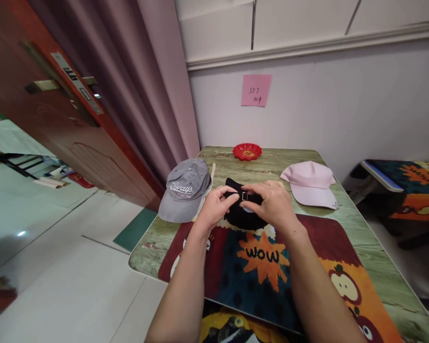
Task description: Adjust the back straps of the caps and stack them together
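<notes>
In the head view, the person's left hand [216, 205] pinches a narrow black strap between thumb and forefinger, just beside a small rectangular metal buckle [243, 196]. The right hand [273, 202] grasps around the band on the buckle's other side, its thumb and forefinger slightly apart; what its remaining fingers grip cannot be told. The strap belongs to a black fabric cap [241, 220], which is between and beneath both hands, over the far edge of a multicoloured printed mat [229, 281] lettered "WOW". To the left of the hands, a grey fabric cap with white "Always" lettering [186, 188] lies on a green wood-patterned table [146, 252]; to their right lies a pale pink fabric cap [310, 185]. Beyond them, near the table's far edge, is a red scalloped dish [247, 152]. A square pink paper note [256, 90] is on the pale wall [307, 105] above it.
</notes>
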{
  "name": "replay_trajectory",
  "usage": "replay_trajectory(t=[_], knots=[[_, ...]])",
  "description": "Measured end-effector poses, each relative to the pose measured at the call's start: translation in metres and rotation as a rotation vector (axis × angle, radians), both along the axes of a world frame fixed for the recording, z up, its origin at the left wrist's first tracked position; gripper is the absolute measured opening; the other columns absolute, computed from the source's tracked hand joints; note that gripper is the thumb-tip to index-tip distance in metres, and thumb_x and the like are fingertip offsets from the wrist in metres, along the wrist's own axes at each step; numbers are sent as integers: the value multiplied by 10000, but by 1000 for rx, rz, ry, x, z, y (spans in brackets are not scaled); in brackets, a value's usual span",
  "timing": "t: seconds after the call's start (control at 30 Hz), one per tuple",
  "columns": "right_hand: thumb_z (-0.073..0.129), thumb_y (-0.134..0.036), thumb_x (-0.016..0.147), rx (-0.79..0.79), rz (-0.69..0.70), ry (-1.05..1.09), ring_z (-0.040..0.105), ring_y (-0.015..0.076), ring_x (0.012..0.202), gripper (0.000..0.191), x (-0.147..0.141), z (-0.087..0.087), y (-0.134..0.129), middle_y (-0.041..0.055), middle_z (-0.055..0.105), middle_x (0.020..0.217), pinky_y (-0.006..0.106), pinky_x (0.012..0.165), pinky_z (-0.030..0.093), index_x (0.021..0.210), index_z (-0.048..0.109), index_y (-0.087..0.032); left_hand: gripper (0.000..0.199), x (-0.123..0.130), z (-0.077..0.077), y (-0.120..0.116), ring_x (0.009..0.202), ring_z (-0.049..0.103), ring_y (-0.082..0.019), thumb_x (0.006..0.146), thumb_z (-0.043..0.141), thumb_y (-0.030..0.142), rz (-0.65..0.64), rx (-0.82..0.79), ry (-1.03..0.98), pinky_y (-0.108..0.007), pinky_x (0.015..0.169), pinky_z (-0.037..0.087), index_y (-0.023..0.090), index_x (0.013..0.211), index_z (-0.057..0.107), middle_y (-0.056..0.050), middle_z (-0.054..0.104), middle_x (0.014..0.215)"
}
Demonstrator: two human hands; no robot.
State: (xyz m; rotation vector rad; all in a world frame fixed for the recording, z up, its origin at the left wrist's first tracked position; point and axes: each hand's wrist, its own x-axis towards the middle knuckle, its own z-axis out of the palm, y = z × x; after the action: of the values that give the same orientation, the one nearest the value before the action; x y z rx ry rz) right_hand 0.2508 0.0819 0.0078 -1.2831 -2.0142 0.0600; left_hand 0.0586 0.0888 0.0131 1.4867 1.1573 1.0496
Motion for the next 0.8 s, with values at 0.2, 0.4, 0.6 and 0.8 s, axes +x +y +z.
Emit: replay_trajectory(t=[0.2, 0.4, 0.6, 0.8], knots=[[620, -427, 943, -170, 168, 129, 650, 177, 724, 264, 7, 3, 3, -1, 747, 767, 404, 981, 389, 787, 718, -237, 296, -2, -5, 2, 458, 466, -88, 779, 725, 413, -27, -46, -16, -197, 440, 337, 169, 942, 691, 56, 508, 541], [581, -341, 954, -215, 219, 179, 591, 160, 675, 268, 10, 5, 2, -9, 709, 716, 335, 853, 418, 731, 666, -219, 286, -3, -6, 2, 522, 462, -72, 727, 790, 368, -46, -5, -79, -199, 508, 376, 159, 897, 692, 42, 562, 641], [565, -381, 970, -231, 285, 180, 588, 176, 727, 280, 14, 3, 4, 9, 703, 737, 306, 763, 420, 779, 684, -215, 275, -4, -2, 3, 587, 494, -102, 821, 702, 441, -126, 24, 37, -227, 551, 385, 167, 815, 727, -3, 627, 739], [561, -412, 972, -225, 286, 179, 613, 166, 676, 325, 14, 7, 2, 0, 720, 711, 337, 844, 455, 750, 704, -223, 237, -2, -7, 8, 833, 598, -183, 837, 693, 404, -97, 216, 105, -275, 776, 470, 180, 773, 736, -39, 676, 821]])
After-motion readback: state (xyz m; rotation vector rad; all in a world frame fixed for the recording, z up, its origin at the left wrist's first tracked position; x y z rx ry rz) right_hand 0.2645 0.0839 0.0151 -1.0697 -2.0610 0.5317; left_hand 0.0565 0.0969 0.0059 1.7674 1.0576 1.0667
